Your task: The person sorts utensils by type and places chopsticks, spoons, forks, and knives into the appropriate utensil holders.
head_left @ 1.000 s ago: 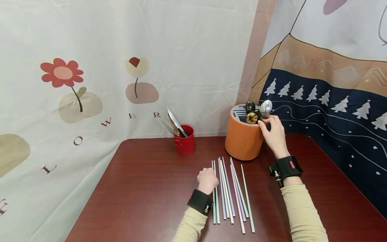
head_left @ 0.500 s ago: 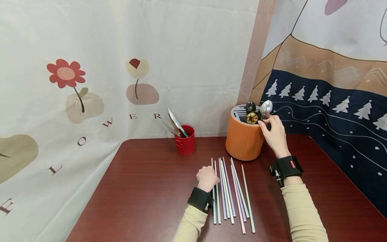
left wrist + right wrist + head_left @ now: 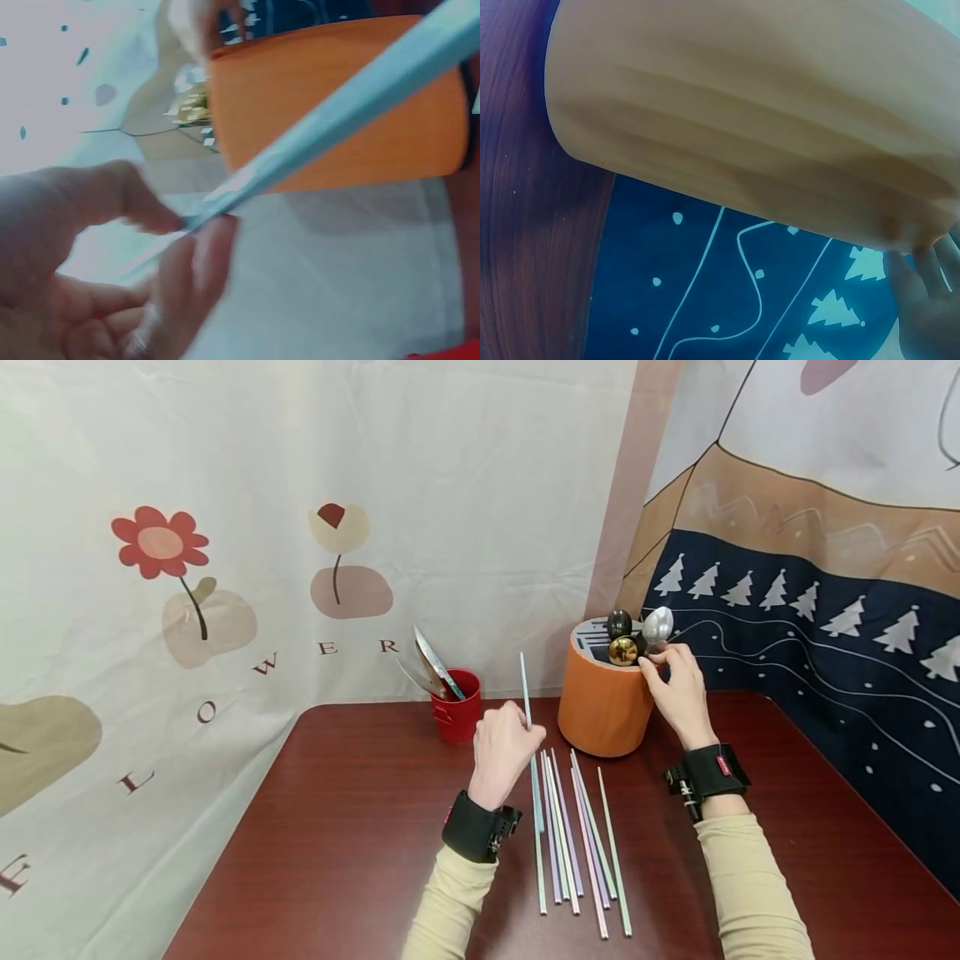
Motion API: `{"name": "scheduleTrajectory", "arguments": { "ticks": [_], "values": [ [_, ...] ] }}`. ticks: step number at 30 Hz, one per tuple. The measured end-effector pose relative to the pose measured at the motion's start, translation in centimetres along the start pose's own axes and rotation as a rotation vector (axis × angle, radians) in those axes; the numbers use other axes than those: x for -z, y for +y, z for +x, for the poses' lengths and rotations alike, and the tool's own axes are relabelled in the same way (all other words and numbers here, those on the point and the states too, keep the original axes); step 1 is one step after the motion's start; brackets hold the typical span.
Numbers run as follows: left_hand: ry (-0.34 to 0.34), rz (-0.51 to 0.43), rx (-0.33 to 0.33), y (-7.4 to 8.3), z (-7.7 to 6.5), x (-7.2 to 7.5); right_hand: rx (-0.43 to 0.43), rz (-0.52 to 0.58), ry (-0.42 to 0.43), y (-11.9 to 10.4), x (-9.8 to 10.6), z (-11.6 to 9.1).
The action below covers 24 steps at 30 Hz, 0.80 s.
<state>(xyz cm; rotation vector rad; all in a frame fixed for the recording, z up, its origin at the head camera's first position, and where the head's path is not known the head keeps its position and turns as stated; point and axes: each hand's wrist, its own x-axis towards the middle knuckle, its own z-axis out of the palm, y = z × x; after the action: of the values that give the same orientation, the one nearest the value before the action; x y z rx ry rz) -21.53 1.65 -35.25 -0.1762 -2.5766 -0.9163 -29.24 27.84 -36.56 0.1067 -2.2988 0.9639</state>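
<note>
Blue stick [image 3: 524, 681]: tilted, far end up, thumb-&-finger pinch of L hand [image 3: 504, 747], just left of orange holder [image 3: 603, 714]. Near end overlapped other sticks [image 3: 614, 852] on surface [image 3: 360, 810]; contact, can't tell. R hand [image 3: 677, 689] gripped holder's right rim. Poss. trouble: narrow pinch on thin stick might let it swivel; low end could catch neighbours & roll 'em. Vs. 0.5 s ago: L hand farther off, stick raised; R hand approx. same.

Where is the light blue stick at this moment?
In the head view, the light blue stick is pinched in the left hand, its upper end showing between the red cup at left and the orange holder.
</note>
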Motion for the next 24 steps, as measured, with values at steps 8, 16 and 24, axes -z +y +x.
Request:
{"name": "scheduleTrajectory", "arguments": {
  "ticks": [8, 16, 24],
  "values": [
    [0.207, -0.293, -0.194, 1.8, 2.8, 1.5, -0.002, 0.024, -0.02, 0.2, -0.1, 0.5],
    [0.353, -0.485, -0.347, 4.1, 5.5, 0.8, -0.009, 0.028, -0.034, 0.3, -0.1, 0.5],
    [0.524, -0.556, -0.47, 5.7, 7.4, -1.0, -0.008, 0.03, -0.034, 0.4, -0.1, 0.7]
  ]
}}
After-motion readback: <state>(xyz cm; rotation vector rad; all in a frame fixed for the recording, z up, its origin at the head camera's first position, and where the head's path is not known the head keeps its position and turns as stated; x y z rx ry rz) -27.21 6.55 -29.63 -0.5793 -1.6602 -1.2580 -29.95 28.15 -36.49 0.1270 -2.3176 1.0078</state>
